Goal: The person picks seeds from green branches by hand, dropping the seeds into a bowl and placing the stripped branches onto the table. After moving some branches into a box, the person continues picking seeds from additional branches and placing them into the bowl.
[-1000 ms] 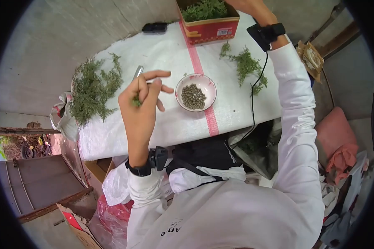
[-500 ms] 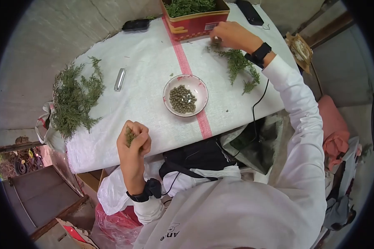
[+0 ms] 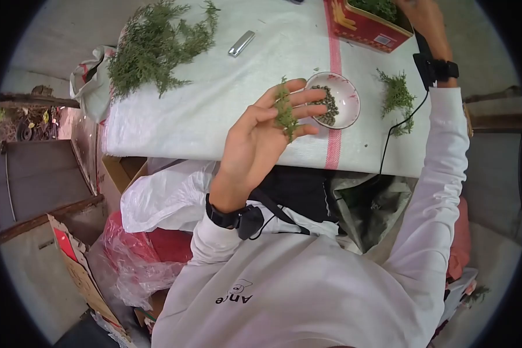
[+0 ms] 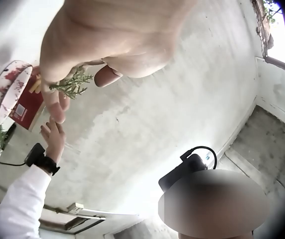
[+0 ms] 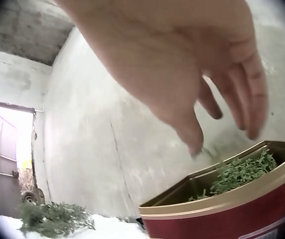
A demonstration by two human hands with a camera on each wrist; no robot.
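The left hand (image 3: 252, 139) is palm up with fingers spread, and a green sprig (image 3: 285, 113) lies across them. Its fingertips overlap the view of a white bowl (image 3: 349, 100) holding small brownish-green pellets (image 3: 329, 109). At the top right, the right hand (image 3: 426, 23) is over a red and gold tin (image 3: 368, 30). In the right wrist view, this hand (image 5: 177, 64) hangs above the tin (image 5: 222, 211), thumb and fingers apart, near leafy greens (image 5: 244, 172) inside; a blurred green bit shows below the fingertips. The left wrist view also shows the sprig (image 4: 74, 83) by the left fingers.
A large heap of green sprigs (image 3: 156, 49) and a silver object (image 3: 241, 43) lie on the white table cover (image 3: 180, 124). Smaller sprigs (image 3: 397, 95) lie right of the bowl, beside a black cable (image 3: 387, 142) running to the right wrist. Plastic bags (image 3: 162, 194) are below the table.
The left hand has risen toward the bowl and uncurled from around the sprig. The right hand has moved from the small sprigs on the table to above the tin. The head view has shifted.
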